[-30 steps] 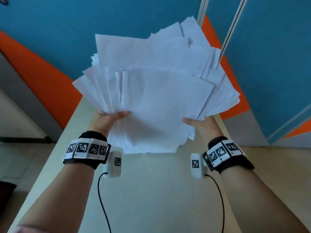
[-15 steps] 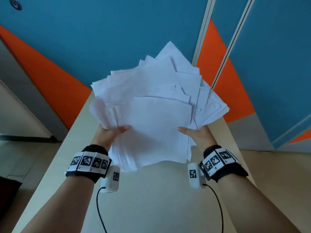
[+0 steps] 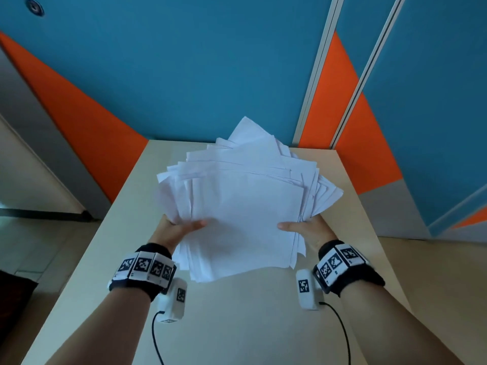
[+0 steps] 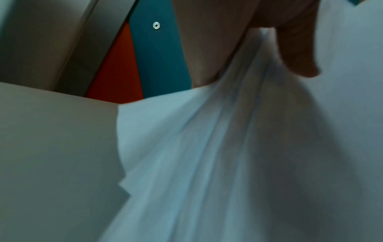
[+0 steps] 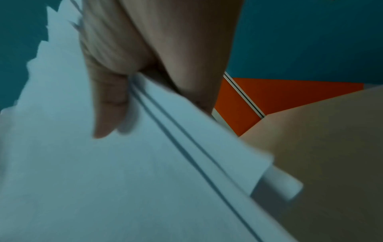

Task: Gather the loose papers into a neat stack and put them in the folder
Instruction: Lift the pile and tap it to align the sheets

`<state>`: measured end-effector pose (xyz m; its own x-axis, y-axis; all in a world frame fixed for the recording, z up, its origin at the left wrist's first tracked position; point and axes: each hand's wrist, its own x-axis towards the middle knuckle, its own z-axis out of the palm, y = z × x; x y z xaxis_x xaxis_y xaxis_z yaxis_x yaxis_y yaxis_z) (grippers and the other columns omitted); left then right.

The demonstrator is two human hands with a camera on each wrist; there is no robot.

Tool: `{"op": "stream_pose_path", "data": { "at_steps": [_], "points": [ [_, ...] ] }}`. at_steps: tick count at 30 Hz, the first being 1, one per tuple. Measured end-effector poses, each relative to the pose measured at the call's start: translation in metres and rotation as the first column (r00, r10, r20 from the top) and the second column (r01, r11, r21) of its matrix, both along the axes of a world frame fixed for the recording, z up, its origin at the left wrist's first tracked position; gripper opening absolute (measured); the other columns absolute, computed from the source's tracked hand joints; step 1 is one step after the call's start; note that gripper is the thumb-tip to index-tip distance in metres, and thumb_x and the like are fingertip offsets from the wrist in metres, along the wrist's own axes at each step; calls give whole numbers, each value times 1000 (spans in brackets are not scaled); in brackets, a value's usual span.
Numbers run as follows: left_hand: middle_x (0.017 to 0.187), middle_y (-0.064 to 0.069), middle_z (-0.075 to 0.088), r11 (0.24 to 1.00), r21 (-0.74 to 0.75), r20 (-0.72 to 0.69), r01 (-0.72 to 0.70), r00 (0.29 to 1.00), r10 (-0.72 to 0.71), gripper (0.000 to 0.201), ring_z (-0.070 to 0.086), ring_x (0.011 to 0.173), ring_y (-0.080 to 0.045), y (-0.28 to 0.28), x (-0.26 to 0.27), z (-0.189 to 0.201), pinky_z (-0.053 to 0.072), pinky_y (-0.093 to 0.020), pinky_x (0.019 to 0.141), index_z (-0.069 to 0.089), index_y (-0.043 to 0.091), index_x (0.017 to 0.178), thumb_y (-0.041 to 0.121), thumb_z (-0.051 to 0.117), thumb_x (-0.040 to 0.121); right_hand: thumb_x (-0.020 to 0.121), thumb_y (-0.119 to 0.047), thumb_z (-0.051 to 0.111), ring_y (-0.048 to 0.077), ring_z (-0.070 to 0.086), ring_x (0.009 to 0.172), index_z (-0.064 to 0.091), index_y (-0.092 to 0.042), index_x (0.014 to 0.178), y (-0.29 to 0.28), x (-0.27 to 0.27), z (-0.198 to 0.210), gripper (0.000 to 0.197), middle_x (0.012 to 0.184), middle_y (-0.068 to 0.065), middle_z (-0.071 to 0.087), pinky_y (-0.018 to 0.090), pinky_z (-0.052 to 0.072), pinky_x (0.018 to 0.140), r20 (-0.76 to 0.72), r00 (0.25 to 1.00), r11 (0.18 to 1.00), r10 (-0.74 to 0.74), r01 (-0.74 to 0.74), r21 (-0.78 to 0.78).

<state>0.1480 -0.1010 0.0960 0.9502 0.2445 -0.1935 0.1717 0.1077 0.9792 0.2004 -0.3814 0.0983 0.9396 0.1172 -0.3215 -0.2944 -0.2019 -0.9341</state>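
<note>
A loose, fanned bundle of white papers (image 3: 245, 204) hangs above the beige table (image 3: 237, 325), its corners sticking out at the back and right. My left hand (image 3: 181, 229) grips its left edge, thumb on top and fingers hidden underneath. My right hand (image 3: 303, 230) grips the right edge the same way. In the left wrist view the papers (image 4: 207, 155) fan down from my thumb (image 4: 298, 49). In the right wrist view my thumb (image 5: 107, 106) presses on the top sheet of the papers (image 5: 103, 180). No folder is in view.
The table's far edge meets a blue and orange wall (image 3: 210, 75) with two pale vertical strips (image 3: 319, 75). Floor shows to the left (image 3: 39, 259) and right of the narrow table. Cables run from the wrist cameras over the table's near part.
Both hands have lowered the paper bundle from in front of the wall toward the table. The sheets have drawn closer together and fan out less.
</note>
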Motion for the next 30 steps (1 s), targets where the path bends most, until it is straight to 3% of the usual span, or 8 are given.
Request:
{"op": "stream_pose_path", "data": {
  "at_steps": [4, 9, 12, 15, 17, 21, 26, 30],
  "points": [
    [75, -2, 73, 999, 51, -133, 14, 991, -7, 43, 70, 75, -22, -3, -2, -10, 51, -37, 81, 68, 7, 90, 9, 85, 51, 73, -12, 78, 22, 61, 107, 62, -11, 112, 4, -1, -2, 42, 108, 2, 67, 38, 43, 105, 2, 1000, 994, 25, -25, -106],
    [63, -4, 60, 963, 116, -100, -243, 962, 255, 23, 59, 59, -21, -12, 9, -3, 48, -26, 57, 52, 10, 70, 3, 72, 76, 78, -19, 75, 10, 47, 113, 47, -9, 113, 9, 3, 23, 46, 106, -8, 50, 24, 35, 93, 36, 999, 999, 5, -4, -45],
    [41, 7, 64, 958, -14, -70, -287, 956, 286, 21, 62, 39, -8, -6, 11, -3, 53, -21, 47, 55, 9, 67, -5, 66, 79, 78, -19, 74, 23, 58, 115, 62, -14, 100, -2, 6, 33, 25, 103, -1, 65, 28, 46, 92, 65, 993, 995, 99, -98, -8],
    [41, 5, 65, 924, -159, -127, -347, 936, 329, 14, 63, 37, -7, -2, 8, -9, 51, -16, 41, 58, 4, 71, -6, 62, 81, 47, -41, 90, 31, 65, 101, 69, -11, 91, -16, 5, 17, 57, 95, 12, 72, 29, 47, 82, -46, 992, 977, 114, -104, 185],
    [56, -3, 70, 901, -237, -243, -362, 920, 306, 8, 68, 51, -15, 1, 4, -23, 56, -21, 55, 62, -2, 83, 5, 66, 82, 31, -49, 92, 26, 67, 87, 66, -13, 98, -19, 0, -4, 81, 93, 7, 73, 39, 49, 82, -108, 981, 921, 159, -108, 374],
    [97, -12, 69, 886, -314, -437, -343, 880, 185, 51, 65, 91, -27, -5, -2, -64, 47, -39, 99, 65, -1, 106, 32, 77, 68, 48, -49, 87, 24, 66, 105, 57, -26, 123, -2, -22, -45, 84, 117, 1, 69, 42, 47, 86, -225, 951, 856, 212, -69, 513],
    [49, -5, 65, 906, -275, -567, -323, 815, 118, 21, 57, 55, -21, -34, -20, -96, 48, -28, 68, 62, 1, 80, 21, 68, 83, 38, -32, 94, 33, 63, 111, 65, -7, 116, 17, -33, -83, 87, 117, 15, 69, 48, 43, 103, -413, 908, 946, 73, 68, 316],
    [36, -5, 58, 915, -273, -645, -299, 762, 57, 18, 55, 29, -13, -42, -40, -116, 44, -15, 36, 56, -2, 75, 9, 60, 88, 74, -2, 74, 34, 65, 94, 62, 4, 115, 4, -34, -104, 43, 109, 23, 68, 45, 50, 89, -483, 869, 984, -107, 164, 75]
  ]
}}
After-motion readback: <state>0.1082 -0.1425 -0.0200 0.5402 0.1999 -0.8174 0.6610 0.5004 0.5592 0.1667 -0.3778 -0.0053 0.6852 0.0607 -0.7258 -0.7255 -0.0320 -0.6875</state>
